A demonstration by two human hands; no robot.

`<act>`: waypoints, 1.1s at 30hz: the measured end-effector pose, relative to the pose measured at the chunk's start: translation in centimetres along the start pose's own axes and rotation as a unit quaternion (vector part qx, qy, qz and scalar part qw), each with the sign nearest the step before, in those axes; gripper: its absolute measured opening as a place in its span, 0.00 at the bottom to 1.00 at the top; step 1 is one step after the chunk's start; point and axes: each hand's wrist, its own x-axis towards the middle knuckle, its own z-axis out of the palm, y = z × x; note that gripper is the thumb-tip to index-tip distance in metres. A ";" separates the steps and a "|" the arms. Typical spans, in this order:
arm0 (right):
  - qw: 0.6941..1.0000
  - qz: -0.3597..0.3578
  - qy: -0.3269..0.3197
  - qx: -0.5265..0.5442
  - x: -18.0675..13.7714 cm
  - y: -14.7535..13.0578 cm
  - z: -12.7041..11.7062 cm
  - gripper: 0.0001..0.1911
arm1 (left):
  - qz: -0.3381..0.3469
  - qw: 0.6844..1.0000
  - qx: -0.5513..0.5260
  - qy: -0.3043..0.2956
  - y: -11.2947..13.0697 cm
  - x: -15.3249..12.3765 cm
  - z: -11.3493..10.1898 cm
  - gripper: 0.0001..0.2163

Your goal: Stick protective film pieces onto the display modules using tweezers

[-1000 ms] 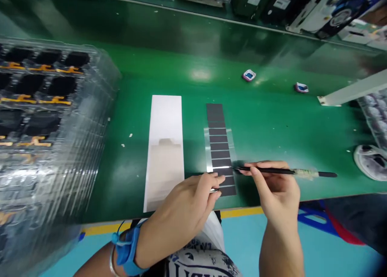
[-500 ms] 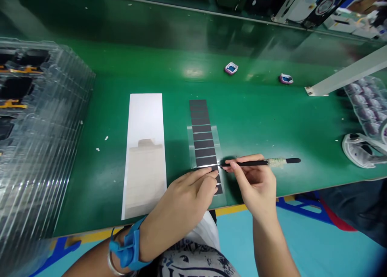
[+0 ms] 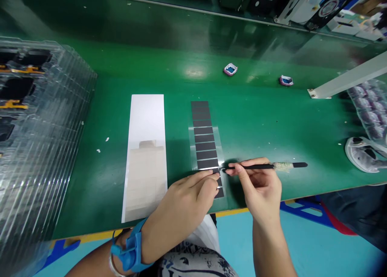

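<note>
A strip of black rectangular stickers (image 3: 206, 153) on clear backing film lies on the green bench, with thin gaps between several of its pieces. My left hand (image 3: 189, 192) is laid over the strip's near end, fingers extended and pressing on it, hiding part of the lower pieces. Between the thumb and fingers of my right hand (image 3: 260, 184) is a slim black pen-like tool (image 3: 258, 166), wrapped in pale tape toward its back end. Its fine tip meets the strip's right edge, just beyond my left fingertips. Whether the tip is a blade or tweezers cannot be made out.
A white sheet (image 3: 147, 120) with a beige backing piece lies left of the strip. Stacked clear trays (image 3: 69, 96) fill the left side. Two small purple-rimmed watch-like cases (image 3: 230, 69) sit toward the back. At right are a metal post (image 3: 347, 77) and a white tape dispenser-like object (image 3: 361, 154).
My right hand and the black tool have shifted slightly right, the tip staying near the strip's edge. My left hand stays pressed on the strip. The whole view has shifted a little.
</note>
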 end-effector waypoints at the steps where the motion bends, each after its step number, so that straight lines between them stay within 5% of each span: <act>1: 1.000 -0.003 0.009 0.016 0.0 0.0 -0.2 0.07 | -0.008 1.000 -0.016 0.001 0.0 0.0 0.0 0.05; 7: 0.990 -0.046 0.043 0.128 -1.0 -1.8 0.4 0.07 | -0.191 0.949 -0.239 0.073 0.1 -0.3 -1.0 0.03; 10: 0.982 -0.107 0.036 0.153 -1.9 -3.6 2.2 0.08 | -0.227 0.923 -0.290 0.108 -0.1 -0.2 -1.8 0.01; 25: 0.970 -0.210 0.038 0.119 -3.5 -5.1 7.4 0.13 | -0.149 0.951 -0.194 0.191 -0.7 -0.5 -2.8 0.15; 33: 0.960 -0.242 0.032 0.141 -3.2 -4.1 8.5 0.16 | -0.148 0.954 -0.206 0.163 -0.7 -0.7 -2.8 0.20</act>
